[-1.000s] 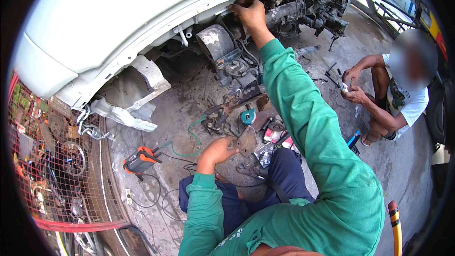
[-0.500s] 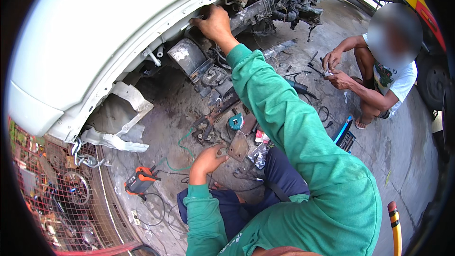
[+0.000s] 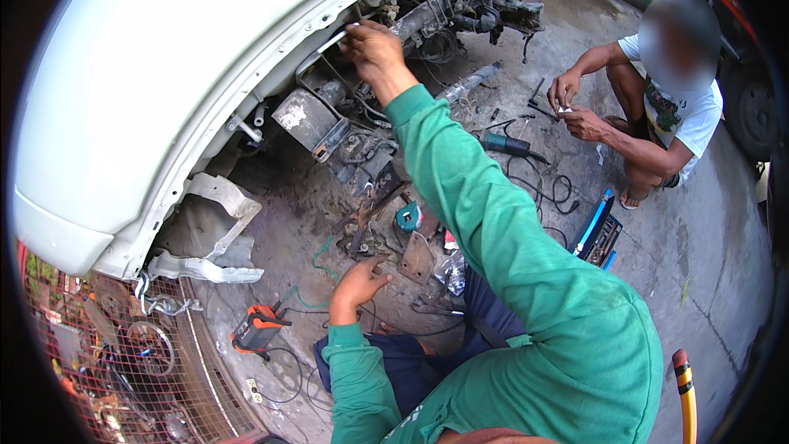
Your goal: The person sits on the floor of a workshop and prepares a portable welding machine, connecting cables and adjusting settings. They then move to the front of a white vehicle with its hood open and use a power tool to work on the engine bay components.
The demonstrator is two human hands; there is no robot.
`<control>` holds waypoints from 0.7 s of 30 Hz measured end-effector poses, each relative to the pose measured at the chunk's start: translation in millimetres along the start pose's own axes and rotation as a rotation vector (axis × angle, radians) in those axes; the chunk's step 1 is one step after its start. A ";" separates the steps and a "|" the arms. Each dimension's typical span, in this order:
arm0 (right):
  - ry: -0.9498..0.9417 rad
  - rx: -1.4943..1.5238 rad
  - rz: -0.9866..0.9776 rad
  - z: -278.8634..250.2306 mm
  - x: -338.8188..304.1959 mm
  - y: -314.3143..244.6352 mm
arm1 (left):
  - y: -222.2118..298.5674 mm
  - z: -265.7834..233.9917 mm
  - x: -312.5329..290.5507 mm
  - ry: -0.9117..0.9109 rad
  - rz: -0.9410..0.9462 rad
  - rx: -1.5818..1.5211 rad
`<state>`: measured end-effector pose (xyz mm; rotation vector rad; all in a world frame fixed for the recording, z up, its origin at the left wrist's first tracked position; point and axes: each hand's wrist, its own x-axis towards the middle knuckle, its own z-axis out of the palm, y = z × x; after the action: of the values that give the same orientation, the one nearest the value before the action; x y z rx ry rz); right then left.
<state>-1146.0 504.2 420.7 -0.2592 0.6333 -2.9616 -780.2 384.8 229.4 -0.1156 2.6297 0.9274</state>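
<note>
My right hand (image 3: 378,56) is raised to the wheel-arch edge of a white vehicle body panel (image 3: 181,57). Between its fingertips is a thin white stick (image 3: 335,39), perhaps chalk; I cannot make out its exact kind. Below hangs a scuffed metal canister (image 3: 306,119) among underbody parts. Low and to the left, my left hand (image 3: 360,284) hovers near the floor with its fingers apart, holding nothing. Close by it are a rusty flat metal plate (image 3: 417,259) and a teal tape measure (image 3: 408,216).
A co-worker (image 3: 657,107) squats at the right, both hands on a small object. Nearby lie an angle grinder (image 3: 505,145) with its cord and an open tool case (image 3: 598,234). An orange-black machine (image 3: 259,329) with cables stands beside a red mesh cage (image 3: 123,353).
My right hand has drawn out a little from the panel's edge, so the white stick shows more. My left hand stays about where it was. The whole view has shifted slightly.
</note>
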 end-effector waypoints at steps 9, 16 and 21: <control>0.175 0.103 -0.091 -148.4 70.6 -81.4 | 9.5 8.8 -3.4 -0.052 0.008 0.071; 0.563 -0.058 -0.282 -214.0 143.0 -139.1 | 15.9 6.1 -1.6 -0.034 -0.011 0.070; 0.622 -0.004 -0.301 -226.2 168.3 -146.9 | 7.3 8.2 -10.1 -0.028 0.036 0.130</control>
<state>-1362.7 704.6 302.5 0.6515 0.7040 -3.3263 -769.7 395.3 231.4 -0.0224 2.6657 0.7607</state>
